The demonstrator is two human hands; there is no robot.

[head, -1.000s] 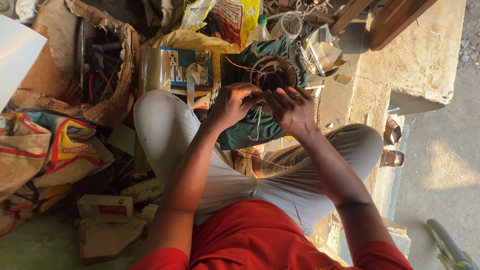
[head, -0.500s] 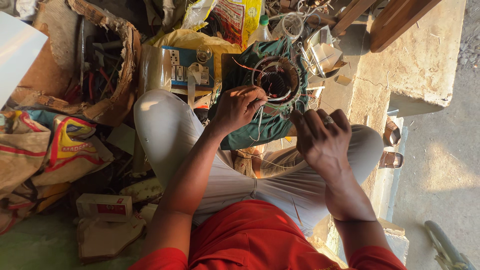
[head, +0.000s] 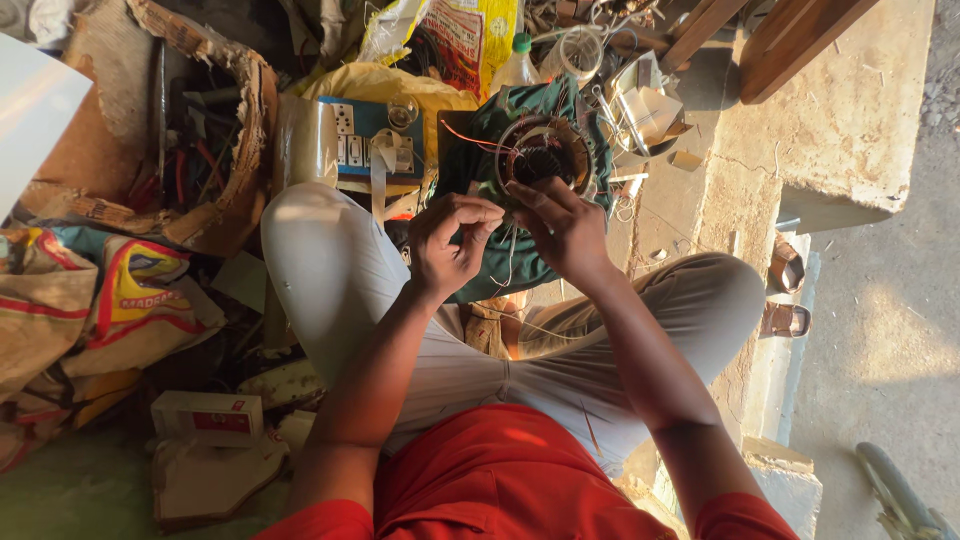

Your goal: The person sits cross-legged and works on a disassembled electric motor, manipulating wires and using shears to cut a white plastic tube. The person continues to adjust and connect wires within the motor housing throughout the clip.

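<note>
**Winding leads in hand, coils still loose**

My left hand (head: 450, 245) pinches thin wires (head: 505, 262), fingers curled shut. My right hand (head: 565, 230) grips the stator's (head: 540, 155) near rim on the green cloth (head: 500, 275) before my knees. Coils sit in; red leads (head: 470, 140) dangle untied.

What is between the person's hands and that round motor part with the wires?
Nothing visible. Both the left hand and the right hand are already at the near rim of the motor stator, working thin wires that hang from it over the green cloth.
</note>
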